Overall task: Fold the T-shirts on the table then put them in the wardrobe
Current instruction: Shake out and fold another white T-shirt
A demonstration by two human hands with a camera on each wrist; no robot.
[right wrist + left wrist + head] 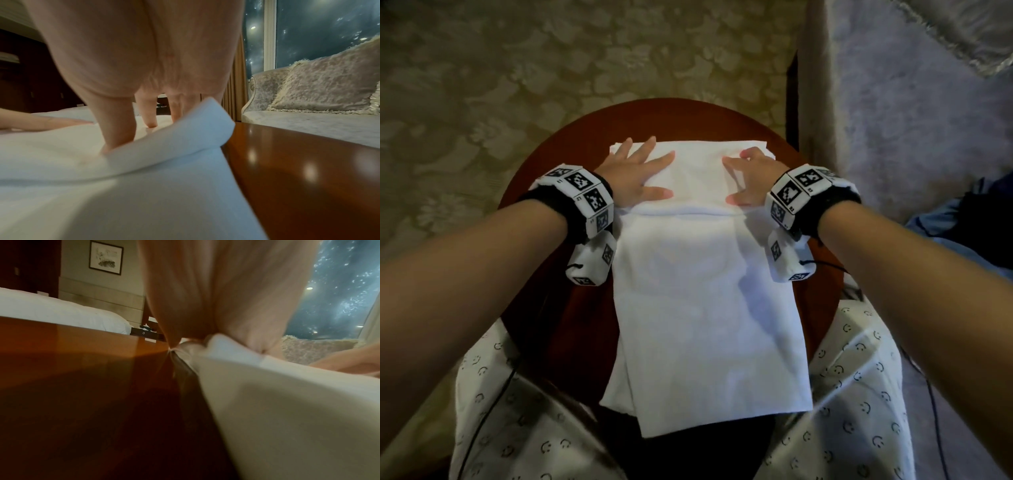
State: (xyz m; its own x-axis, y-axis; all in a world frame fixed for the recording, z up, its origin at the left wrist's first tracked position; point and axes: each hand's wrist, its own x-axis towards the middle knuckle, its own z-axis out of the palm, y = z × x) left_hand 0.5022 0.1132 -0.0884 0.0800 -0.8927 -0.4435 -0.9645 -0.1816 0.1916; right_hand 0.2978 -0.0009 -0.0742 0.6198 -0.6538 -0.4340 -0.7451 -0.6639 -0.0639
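I have one white cotton T-shirt [705, 274] lying as a long narrow strip across the round reddish-brown wooden tabletop [530, 192], its near end hanging off the edge toward me. The far end is doubled back over the strip. My left hand [635, 171] lies flat with fingers spread on that flap, gripping nothing. My right hand [750, 178] arches on the flap's other side, fingertips pressing down, also gripping nothing. I judge the fold is mid-way; next I need to take the folded edge and bring it toward the hanging end, keeping the sides aligned.
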